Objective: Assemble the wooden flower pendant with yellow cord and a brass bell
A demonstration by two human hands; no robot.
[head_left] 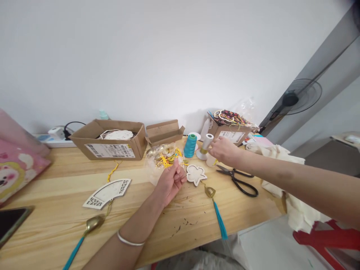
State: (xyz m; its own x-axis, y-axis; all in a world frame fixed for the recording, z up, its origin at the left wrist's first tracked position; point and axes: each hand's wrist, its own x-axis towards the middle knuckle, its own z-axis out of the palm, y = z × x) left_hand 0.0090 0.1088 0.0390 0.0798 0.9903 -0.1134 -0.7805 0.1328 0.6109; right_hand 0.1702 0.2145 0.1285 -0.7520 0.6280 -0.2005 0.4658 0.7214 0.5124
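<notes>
My left hand (172, 183) is above the table with its fingers curled in and the thumb up; anything in it is too small to make out. Just right of it lies a wooden flower-shaped pendant (196, 174), joined to a brass bell (210, 192) with a teal tassel (220, 221). My right hand (224, 150) reaches to the back with bent fingers, beside a white thread spool (207, 141) and above a small pale roll (210, 161). What its fingertips pinch is hidden. Black-handled scissors (236, 178) lie below the right forearm.
A clear plastic bag (153, 170) of yellow cords stands behind my left hand, near a teal thread cone (190, 146). Cardboard boxes (135, 144) line the wall. A fan-shaped pendant (105, 193), a phone (12, 223) and cream cloth (298, 202) also lie around.
</notes>
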